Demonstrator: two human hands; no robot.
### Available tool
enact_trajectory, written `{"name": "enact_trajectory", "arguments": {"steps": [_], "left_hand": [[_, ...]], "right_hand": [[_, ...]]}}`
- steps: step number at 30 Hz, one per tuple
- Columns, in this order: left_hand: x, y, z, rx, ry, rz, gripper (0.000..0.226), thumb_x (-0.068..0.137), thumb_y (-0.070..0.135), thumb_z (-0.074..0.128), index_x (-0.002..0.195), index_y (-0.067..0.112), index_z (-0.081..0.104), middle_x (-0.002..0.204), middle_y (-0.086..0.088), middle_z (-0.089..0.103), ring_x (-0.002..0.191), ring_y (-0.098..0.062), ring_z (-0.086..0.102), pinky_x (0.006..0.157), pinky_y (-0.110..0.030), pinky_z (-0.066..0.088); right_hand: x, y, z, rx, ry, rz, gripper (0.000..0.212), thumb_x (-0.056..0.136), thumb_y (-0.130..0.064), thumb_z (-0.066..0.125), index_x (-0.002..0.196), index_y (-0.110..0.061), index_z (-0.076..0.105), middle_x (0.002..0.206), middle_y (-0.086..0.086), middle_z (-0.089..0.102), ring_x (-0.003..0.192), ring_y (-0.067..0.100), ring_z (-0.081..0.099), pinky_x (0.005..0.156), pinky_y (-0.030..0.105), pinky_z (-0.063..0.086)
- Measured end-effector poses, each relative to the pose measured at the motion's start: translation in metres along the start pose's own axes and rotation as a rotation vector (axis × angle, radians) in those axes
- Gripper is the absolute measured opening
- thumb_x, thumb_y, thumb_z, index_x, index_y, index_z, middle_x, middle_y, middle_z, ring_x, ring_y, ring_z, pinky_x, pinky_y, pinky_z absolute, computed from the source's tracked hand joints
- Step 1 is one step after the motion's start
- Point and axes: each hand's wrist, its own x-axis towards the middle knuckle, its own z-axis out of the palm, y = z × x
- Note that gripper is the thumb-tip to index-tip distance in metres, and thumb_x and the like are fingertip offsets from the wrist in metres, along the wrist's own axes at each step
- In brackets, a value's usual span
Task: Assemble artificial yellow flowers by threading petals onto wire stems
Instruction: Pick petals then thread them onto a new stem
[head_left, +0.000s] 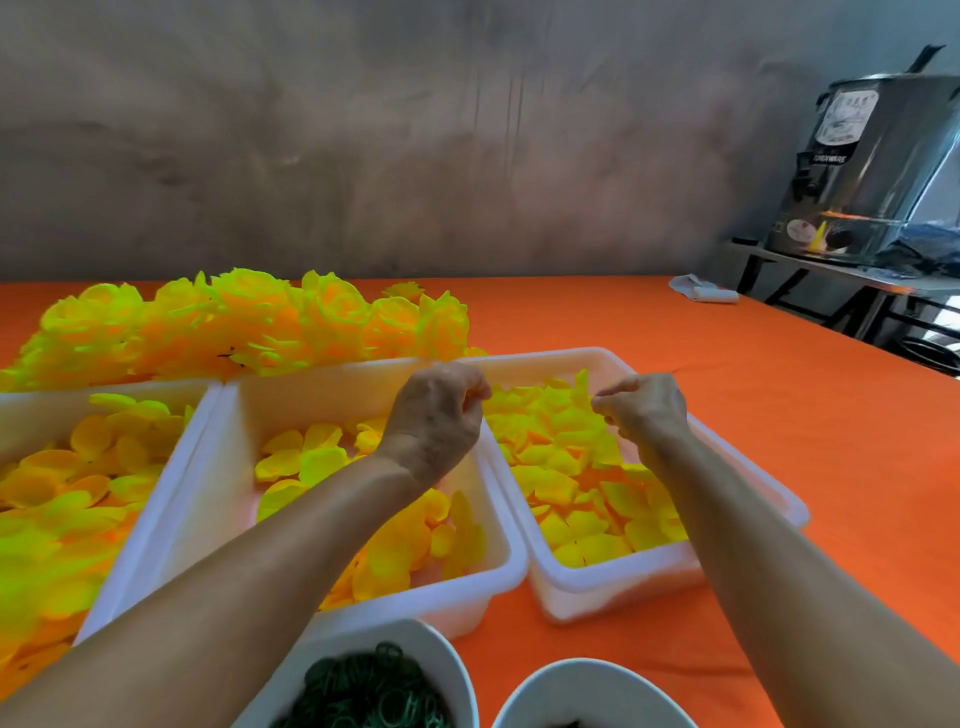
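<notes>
Bowl of green bands (374, 696) nearest, hands (540, 410) curled above petal tray (587, 587), grip unclear, urn (878, 166) label blurred

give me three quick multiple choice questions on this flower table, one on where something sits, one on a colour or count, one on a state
1. Where does the pile of finished flowers lie?
A. behind the white tubs
B. inside the right tub
C. in a bowl

2. How many white tubs of petals show?
A. one
B. three
C. five

3. How are the left hand and the right hand held?
A. flat on the cloth
B. fingers curled, raised over the tubs
C. gripping a bowl

Answers: 1 A, the flowers lie on the orange cloth beyond the tubs. 2 B, three tubs stand side by side. 3 B, both hands hover with curled fingers; what they pinch is too small to tell.
</notes>
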Motion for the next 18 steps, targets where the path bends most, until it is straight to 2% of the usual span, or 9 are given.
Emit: {"name": "enact_trajectory", "arguments": {"steps": [2, 4, 7, 9, 12, 13, 15, 18], "left_hand": [[-0.004, -0.006, 0.007, 0.017, 0.038, 0.028, 0.015, 0.083, -0.002, 0.058, 0.090, 0.001, 0.071, 0.094, -0.017, 0.070, 0.087, -0.034, 0.063, 0.076, -0.038, 0.049], [-0.005, -0.009, 0.011, 0.027, 0.059, 0.054, 0.015, 0.081, -0.005, 0.058, 0.088, -0.001, 0.071, 0.091, -0.018, 0.070, 0.084, -0.035, 0.064, 0.074, -0.039, 0.050], [-0.004, -0.011, 0.013, 0.038, 0.079, 0.086, 0.014, 0.079, -0.007, 0.059, 0.086, -0.001, 0.071, 0.088, -0.019, 0.069, 0.082, -0.035, 0.064, 0.072, -0.040, 0.051], [-0.006, -0.012, 0.013, 0.049, 0.066, 0.101, 0.014, 0.079, -0.007, 0.060, 0.086, -0.001, 0.071, 0.087, -0.019, 0.069, 0.081, -0.035, 0.064, 0.071, -0.041, 0.051], [-0.008, -0.014, 0.012, 0.049, 0.068, 0.106, 0.014, 0.079, -0.007, 0.060, 0.086, -0.001, 0.071, 0.088, -0.018, 0.069, 0.081, -0.034, 0.064, 0.072, -0.040, 0.050], [-0.008, -0.015, 0.012, 0.045, 0.075, 0.104, 0.014, 0.079, -0.007, 0.060, 0.085, -0.001, 0.071, 0.087, -0.018, 0.069, 0.081, -0.034, 0.064, 0.072, -0.040, 0.050], [-0.009, -0.014, 0.011, 0.044, 0.078, 0.103, 0.014, 0.079, -0.007, 0.060, 0.085, -0.001, 0.071, 0.087, -0.017, 0.069, 0.080, -0.034, 0.064, 0.071, -0.040, 0.050], [-0.010, -0.014, 0.010, 0.038, 0.089, 0.099, 0.014, 0.079, -0.006, 0.060, 0.086, 0.000, 0.071, 0.087, -0.017, 0.069, 0.079, -0.033, 0.064, 0.071, -0.039, 0.050]], "right_hand": [[0.001, 0.002, 0.001, -0.143, -0.041, -0.032, 0.015, 0.072, -0.014, 0.077, 0.088, -0.014, 0.075, 0.093, 0.013, 0.071, 0.094, 0.027, 0.065, 0.079, 0.033, 0.049], [0.000, 0.003, 0.002, -0.325, -0.166, -0.080, 0.024, 0.070, -0.019, 0.081, 0.092, -0.013, 0.074, 0.094, 0.011, 0.071, 0.094, 0.025, 0.065, 0.076, 0.028, 0.045], [-0.007, 0.007, 0.009, -0.395, -0.345, -0.059, 0.035, 0.064, -0.019, 0.085, 0.095, -0.008, 0.072, 0.085, 0.011, 0.067, 0.081, 0.022, 0.064, 0.075, 0.031, 0.050], [-0.009, 0.009, 0.009, -0.329, -0.384, -0.033, 0.034, 0.062, -0.012, 0.086, 0.092, -0.005, 0.072, 0.076, 0.009, 0.065, 0.071, 0.018, 0.060, 0.067, 0.031, 0.051], [-0.010, 0.011, 0.005, -0.064, -0.405, 0.047, 0.025, 0.064, -0.001, 0.082, 0.087, -0.005, 0.071, 0.051, 0.001, 0.057, 0.040, 0.005, 0.051, 0.041, 0.015, 0.039], [-0.011, 0.010, 0.003, 0.023, -0.413, 0.081, 0.022, 0.065, 0.002, 0.080, 0.084, -0.006, 0.071, 0.049, 0.001, 0.055, 0.033, 0.002, 0.047, 0.037, 0.012, 0.036], [-0.015, 0.009, 0.001, 0.143, -0.448, 0.122, 0.019, 0.069, 0.004, 0.076, 0.082, -0.009, 0.070, 0.055, 0.005, 0.055, 0.033, 0.003, 0.045, 0.038, 0.012, 0.038], [-0.018, 0.004, -0.002, 0.323, -0.475, 0.147, 0.016, 0.077, 0.005, 0.068, 0.082, -0.010, 0.067, 0.063, 0.007, 0.056, 0.050, 0.013, 0.051, 0.050, 0.022, 0.041]]}}
